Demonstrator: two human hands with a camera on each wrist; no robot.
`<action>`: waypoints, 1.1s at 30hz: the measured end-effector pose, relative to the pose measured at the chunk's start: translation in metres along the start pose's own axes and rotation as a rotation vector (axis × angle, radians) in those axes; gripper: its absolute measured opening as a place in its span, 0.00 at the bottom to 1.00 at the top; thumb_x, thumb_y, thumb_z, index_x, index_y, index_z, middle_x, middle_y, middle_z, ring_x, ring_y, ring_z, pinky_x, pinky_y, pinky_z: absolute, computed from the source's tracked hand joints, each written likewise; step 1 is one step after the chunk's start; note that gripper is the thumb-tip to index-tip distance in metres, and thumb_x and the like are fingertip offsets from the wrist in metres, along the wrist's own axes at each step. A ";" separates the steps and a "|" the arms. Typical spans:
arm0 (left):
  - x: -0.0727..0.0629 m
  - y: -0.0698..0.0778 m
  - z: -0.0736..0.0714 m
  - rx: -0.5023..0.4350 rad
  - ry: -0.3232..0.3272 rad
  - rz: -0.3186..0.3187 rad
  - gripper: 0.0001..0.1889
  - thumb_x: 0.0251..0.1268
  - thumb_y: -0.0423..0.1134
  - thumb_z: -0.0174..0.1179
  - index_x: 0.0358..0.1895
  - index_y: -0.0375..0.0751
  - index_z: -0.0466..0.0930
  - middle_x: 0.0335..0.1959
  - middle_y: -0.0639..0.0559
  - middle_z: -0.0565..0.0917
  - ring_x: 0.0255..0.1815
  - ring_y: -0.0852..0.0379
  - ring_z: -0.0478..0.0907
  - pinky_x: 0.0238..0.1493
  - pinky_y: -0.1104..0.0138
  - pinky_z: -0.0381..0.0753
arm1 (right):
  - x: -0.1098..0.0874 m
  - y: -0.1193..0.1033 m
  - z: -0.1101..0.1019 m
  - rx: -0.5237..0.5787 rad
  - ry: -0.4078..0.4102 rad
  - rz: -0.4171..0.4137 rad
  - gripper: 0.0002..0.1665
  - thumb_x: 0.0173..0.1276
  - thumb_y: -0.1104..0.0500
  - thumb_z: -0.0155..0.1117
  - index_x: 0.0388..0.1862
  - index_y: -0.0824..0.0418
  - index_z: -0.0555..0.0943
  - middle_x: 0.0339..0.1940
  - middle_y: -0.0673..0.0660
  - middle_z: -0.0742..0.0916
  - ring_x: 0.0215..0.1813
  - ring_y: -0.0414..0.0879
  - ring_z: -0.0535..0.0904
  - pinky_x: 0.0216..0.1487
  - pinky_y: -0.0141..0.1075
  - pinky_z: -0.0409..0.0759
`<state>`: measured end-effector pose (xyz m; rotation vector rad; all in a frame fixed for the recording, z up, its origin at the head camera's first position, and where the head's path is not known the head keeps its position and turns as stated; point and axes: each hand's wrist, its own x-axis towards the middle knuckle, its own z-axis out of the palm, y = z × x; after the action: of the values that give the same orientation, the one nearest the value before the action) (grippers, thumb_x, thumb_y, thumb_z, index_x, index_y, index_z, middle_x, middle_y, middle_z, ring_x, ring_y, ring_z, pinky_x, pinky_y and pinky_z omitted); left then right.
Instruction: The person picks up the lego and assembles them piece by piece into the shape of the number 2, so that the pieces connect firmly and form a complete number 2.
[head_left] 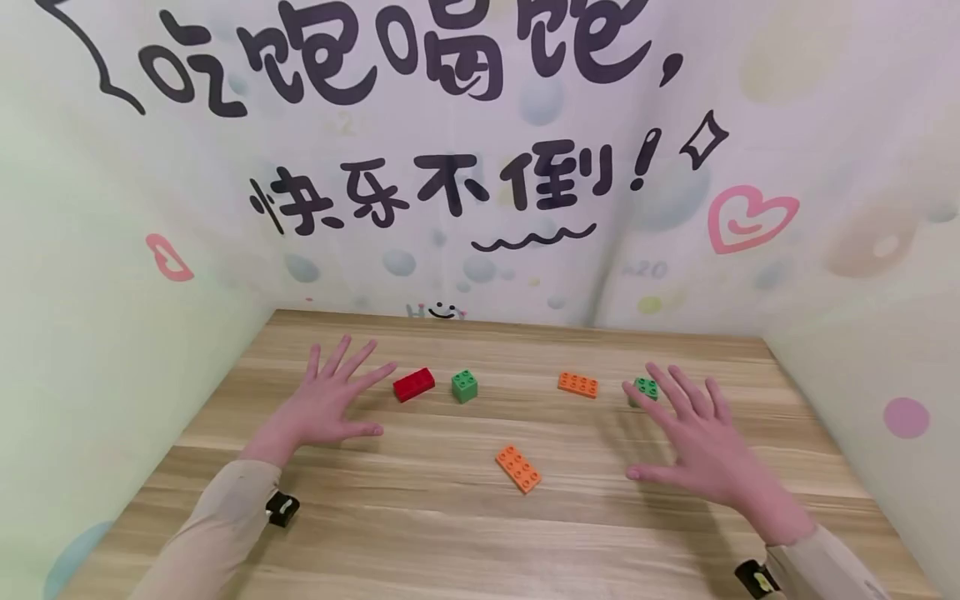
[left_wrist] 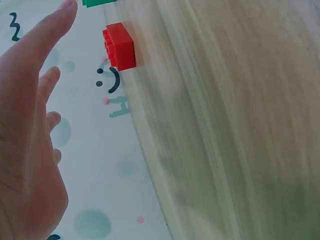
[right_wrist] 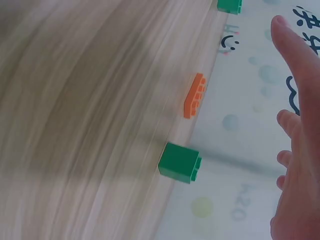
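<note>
Spread wide, my left hand hovers over the left part of the table, its fingers just left of a red toy brick. A green brick sits right of the red one. My right hand is also spread, held above the table on the right; its index finger partly covers a second green brick in the head view. That brick shows whole in the right wrist view, as a green block. Between the hands lie two flat orange bricks, one farther back and one nearer. Both hands hold nothing.
The wooden table ends at the back against a white printed cloth with black lettering. Pale walls of the same kind flank it on the left and right. A black wrist strap shows at the left sleeve, another at the right.
</note>
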<state>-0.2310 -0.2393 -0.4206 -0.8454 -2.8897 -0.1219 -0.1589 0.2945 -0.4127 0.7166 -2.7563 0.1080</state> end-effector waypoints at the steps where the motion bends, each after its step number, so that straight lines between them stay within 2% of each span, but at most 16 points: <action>1: 0.000 0.000 0.001 -0.003 0.004 -0.002 0.49 0.50 0.68 0.67 0.76 0.59 0.59 0.82 0.43 0.47 0.80 0.29 0.36 0.69 0.25 0.31 | 0.001 -0.002 0.001 0.000 0.000 -0.004 0.63 0.50 0.22 0.66 0.80 0.44 0.56 0.84 0.54 0.48 0.83 0.58 0.41 0.78 0.60 0.24; 4: 0.000 -0.001 0.002 -0.015 0.012 -0.006 0.48 0.50 0.67 0.68 0.76 0.59 0.60 0.82 0.43 0.48 0.80 0.28 0.37 0.68 0.25 0.31 | 0.005 -0.009 0.005 0.009 0.013 -0.019 0.62 0.49 0.21 0.66 0.79 0.44 0.57 0.84 0.55 0.51 0.82 0.59 0.44 0.79 0.59 0.26; 12: 0.000 0.000 0.004 -0.028 0.016 -0.010 0.47 0.52 0.66 0.67 0.76 0.59 0.59 0.81 0.41 0.49 0.80 0.27 0.39 0.68 0.25 0.33 | 0.012 -0.024 0.014 0.060 0.039 -0.049 0.61 0.49 0.24 0.69 0.78 0.45 0.60 0.82 0.57 0.56 0.79 0.63 0.51 0.75 0.65 0.41; 19: 0.001 0.000 0.005 -0.047 0.013 -0.017 0.46 0.53 0.64 0.67 0.76 0.59 0.59 0.81 0.41 0.49 0.80 0.28 0.38 0.68 0.25 0.34 | 0.016 -0.037 0.023 0.084 0.006 -0.064 0.60 0.50 0.25 0.69 0.78 0.43 0.59 0.83 0.55 0.54 0.79 0.63 0.51 0.74 0.65 0.43; 26: 0.005 -0.001 0.006 -0.066 0.000 -0.029 0.46 0.55 0.64 0.66 0.77 0.61 0.56 0.82 0.43 0.47 0.81 0.30 0.37 0.70 0.26 0.34 | 0.022 -0.050 0.029 0.110 -0.010 -0.088 0.59 0.50 0.27 0.71 0.77 0.46 0.61 0.82 0.58 0.58 0.79 0.62 0.53 0.72 0.67 0.48; 33: 0.012 0.002 0.003 -0.076 -0.001 -0.021 0.46 0.56 0.64 0.66 0.77 0.61 0.57 0.82 0.42 0.49 0.80 0.30 0.40 0.70 0.26 0.37 | 0.026 -0.058 0.039 0.158 -0.016 -0.099 0.60 0.50 0.27 0.71 0.78 0.46 0.60 0.82 0.57 0.58 0.79 0.61 0.53 0.73 0.66 0.46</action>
<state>-0.2400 -0.2310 -0.4220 -0.8268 -2.9119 -0.2350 -0.1622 0.2267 -0.4421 0.8974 -2.7441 0.3025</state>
